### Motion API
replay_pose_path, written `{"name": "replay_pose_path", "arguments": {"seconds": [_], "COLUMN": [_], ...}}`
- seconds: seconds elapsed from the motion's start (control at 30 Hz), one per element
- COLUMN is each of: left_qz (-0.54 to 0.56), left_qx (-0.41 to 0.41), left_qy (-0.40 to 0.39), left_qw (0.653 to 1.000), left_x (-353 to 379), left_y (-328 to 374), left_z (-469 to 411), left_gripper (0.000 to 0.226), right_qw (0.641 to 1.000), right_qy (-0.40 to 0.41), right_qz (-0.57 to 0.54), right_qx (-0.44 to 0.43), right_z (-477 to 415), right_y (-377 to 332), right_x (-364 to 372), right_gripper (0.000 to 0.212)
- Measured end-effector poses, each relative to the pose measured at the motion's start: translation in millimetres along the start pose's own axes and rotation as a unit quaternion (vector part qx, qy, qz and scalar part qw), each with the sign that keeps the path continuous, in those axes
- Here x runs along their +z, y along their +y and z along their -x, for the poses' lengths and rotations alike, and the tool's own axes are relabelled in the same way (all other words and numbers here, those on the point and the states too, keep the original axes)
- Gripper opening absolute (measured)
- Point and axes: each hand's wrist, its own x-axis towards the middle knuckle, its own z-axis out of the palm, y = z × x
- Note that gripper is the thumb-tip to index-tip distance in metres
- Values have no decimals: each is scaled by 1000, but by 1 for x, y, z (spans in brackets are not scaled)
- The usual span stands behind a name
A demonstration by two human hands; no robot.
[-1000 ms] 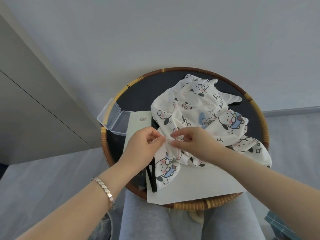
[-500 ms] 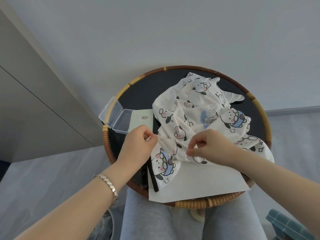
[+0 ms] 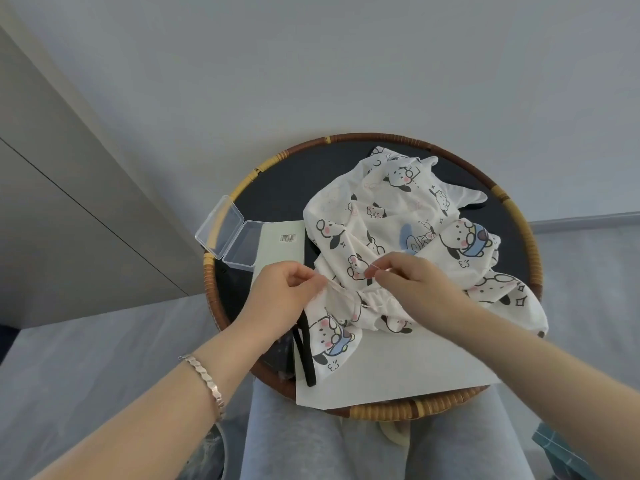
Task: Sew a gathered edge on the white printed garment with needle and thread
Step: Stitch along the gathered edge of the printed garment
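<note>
The white garment [image 3: 398,216], printed with cartoon dogs, lies heaped on a round woven tray [image 3: 512,209] on my lap. My left hand [image 3: 280,299] pinches the garment's near edge at its left end. My right hand [image 3: 412,285] rests on the cloth to the right, its fingertips pinched on a thin pale thread [image 3: 343,291]. That thread runs taut between both hands across a bunched, gathered strip of the edge [image 3: 377,299]. The needle is too small to make out.
A clear plastic box [image 3: 228,233] stands open at the tray's left rim, beside a pale card with a barcode [image 3: 282,247]. A black strap [image 3: 306,355] and a white sheet [image 3: 398,372] lie at the tray's near side. Grey bedding surrounds my legs.
My right hand has moved up and left from the lower cloth, drawing the thread taut. The edge between my hands has bunched into gathers. My left hand keeps its pinch.
</note>
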Motion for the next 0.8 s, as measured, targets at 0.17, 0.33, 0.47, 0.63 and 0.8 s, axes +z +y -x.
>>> {"name": "replay_pose_path", "arguments": {"seconds": [0.17, 0.33, 0.47, 0.63, 0.8], "left_qz": [30, 37, 55, 68, 58], "left_qx": [-22, -10, -6, -7, -2], "left_qy": [-21, -10, 3, 10, 4], "left_qw": [999, 999, 998, 998, 998], "left_x": [-8, -11, -11, -8, -8], "left_y": [-1, -5, -5, -2, -2], "left_z": [5, 10, 10, 10, 11], "left_gripper": [8, 8, 9, 11, 9], "right_qw": [994, 990, 992, 994, 995], "right_qy": [-22, -45, -48, -40, -42], "right_qz": [-105, -127, -114, -99, -81], "right_qx": [18, 26, 35, 37, 34], "right_z": [13, 17, 17, 15, 14], "right_y": [-6, -7, -6, -5, -3], "right_x": [29, 42, 45, 45, 45], "right_gripper": [24, 12, 12, 13, 12]}}
